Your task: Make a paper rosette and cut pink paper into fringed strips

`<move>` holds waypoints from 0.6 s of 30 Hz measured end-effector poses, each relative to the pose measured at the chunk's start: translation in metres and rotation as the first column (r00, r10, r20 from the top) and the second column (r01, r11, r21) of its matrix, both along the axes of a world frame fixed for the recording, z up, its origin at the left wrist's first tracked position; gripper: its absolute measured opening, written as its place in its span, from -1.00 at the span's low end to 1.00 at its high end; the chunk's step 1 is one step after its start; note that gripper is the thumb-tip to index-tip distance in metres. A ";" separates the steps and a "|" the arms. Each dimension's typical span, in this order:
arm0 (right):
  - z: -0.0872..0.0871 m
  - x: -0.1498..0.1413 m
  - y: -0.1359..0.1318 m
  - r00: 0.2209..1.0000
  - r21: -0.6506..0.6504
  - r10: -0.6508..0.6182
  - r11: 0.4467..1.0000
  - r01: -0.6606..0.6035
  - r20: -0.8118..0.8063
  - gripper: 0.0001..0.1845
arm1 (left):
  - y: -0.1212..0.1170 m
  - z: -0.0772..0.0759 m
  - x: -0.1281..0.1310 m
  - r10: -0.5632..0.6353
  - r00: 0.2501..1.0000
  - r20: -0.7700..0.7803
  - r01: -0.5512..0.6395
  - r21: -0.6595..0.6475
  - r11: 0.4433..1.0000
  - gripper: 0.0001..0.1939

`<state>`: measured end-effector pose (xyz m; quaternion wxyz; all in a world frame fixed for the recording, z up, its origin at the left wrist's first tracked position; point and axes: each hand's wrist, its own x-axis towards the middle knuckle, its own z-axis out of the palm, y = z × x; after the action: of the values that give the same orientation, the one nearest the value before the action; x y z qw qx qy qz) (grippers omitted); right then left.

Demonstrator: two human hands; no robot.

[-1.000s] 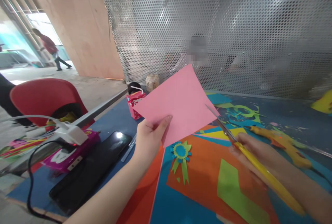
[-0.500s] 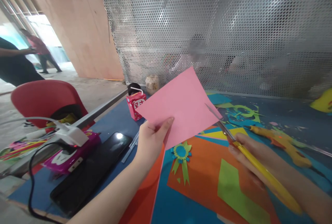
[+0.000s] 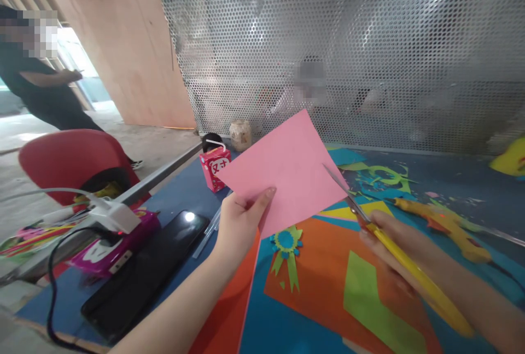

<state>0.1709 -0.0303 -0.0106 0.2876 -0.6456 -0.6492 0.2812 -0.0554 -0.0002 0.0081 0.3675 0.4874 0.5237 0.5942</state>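
My left hand [image 3: 245, 220] pinches a sheet of pink paper [image 3: 287, 170] by its lower left part, thumb on top, and holds it raised over the table. In my right hand [image 3: 394, 239] are scissors with yellow handles [image 3: 418, 272]. Their blades lie at the paper's right edge, one blade showing over the pink surface. Below the sheet, a green and blue paper rosette [image 3: 285, 240] with two ribbon tails rests on orange paper [image 3: 315, 272]. A green paper piece [image 3: 363, 288] lies there too, left of my right forearm.
A yellow glue gun [image 3: 447, 225] and paper scraps [image 3: 381, 179] lie at the right. On the left are a black phone [image 3: 143, 277], a purple power strip [image 3: 115, 244] and a pink drink carton [image 3: 216, 168]. A perforated metal panel [image 3: 344, 58] closes the back. A person [image 3: 45, 80] stands beyond a red chair [image 3: 74, 162].
The pink sheet and scissors have barely shifted, the blades still at the right edge. The person in dark clothes at the left has moved further into view; the person in red is no longer visible.
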 end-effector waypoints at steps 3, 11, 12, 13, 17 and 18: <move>0.000 0.000 0.001 1.000 -0.004 0.022 1.000 -0.022 -0.018 -0.79 | 0.000 -0.002 0.001 -0.024 0.999 0.031 0.025 -0.009 1.000 -0.84; 0.000 0.000 0.001 0.997 0.048 -0.005 0.999 0.001 0.078 -0.76 | -0.002 -0.002 0.002 -0.036 0.999 0.039 0.037 -0.021 0.999 -0.83; 0.000 0.000 0.001 0.996 0.061 -0.009 0.998 0.003 0.090 -0.75 | -0.001 -0.002 0.002 -0.040 0.998 0.047 0.041 -0.021 0.999 -0.83; -0.001 0.001 0.001 0.995 0.072 -0.010 0.997 0.003 0.099 -0.74 | -0.001 -0.001 0.002 -0.043 0.998 0.056 0.044 -0.021 0.999 -0.83; -0.003 0.000 0.002 0.996 0.088 -0.005 0.996 -0.003 0.084 -0.76 | 0.000 -0.002 0.001 -0.058 0.996 0.070 0.060 -0.023 0.998 -0.83; -0.003 -0.001 0.002 0.998 0.081 -0.009 0.997 0.004 0.069 -0.76 | 0.000 -0.003 0.001 -0.066 0.996 0.063 0.068 -0.020 0.997 -0.83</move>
<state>0.1701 -0.0286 -0.0139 0.2916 -0.6449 -0.6675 0.2315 -0.0544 0.0002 0.0051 0.4088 0.4819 0.5020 0.5905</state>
